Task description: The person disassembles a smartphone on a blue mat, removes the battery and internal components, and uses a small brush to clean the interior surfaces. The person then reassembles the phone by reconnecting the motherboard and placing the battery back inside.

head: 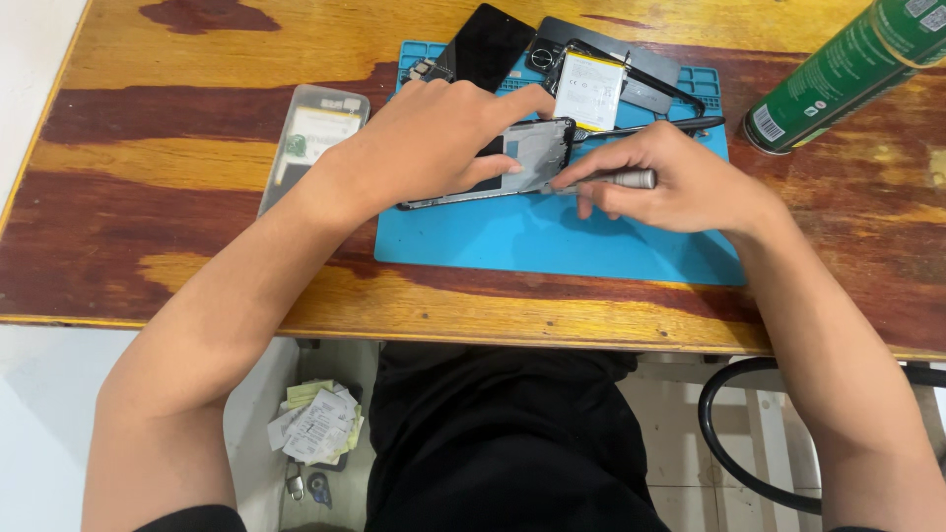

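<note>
An opened phone frame (537, 148) lies on a blue work mat (552, 232) on the wooden table. My left hand (424, 138) presses down on the frame and holds it, with the thumb and a finger on its top. My right hand (680, 182) grips a small silver screwdriver (616, 179), whose tip points at the frame's right edge. A white phone battery (589, 91) rests just behind the frame. Behind it sit a black screen panel (488, 44) and a dark back cover (631, 69).
A clear phone case (317, 138) lies on the table left of the mat. A green spray can (847, 69) lies tilted at the far right. A black tool (680, 125) rests on the mat. Below the table's front edge are papers (317, 424) and a black hose (729, 443).
</note>
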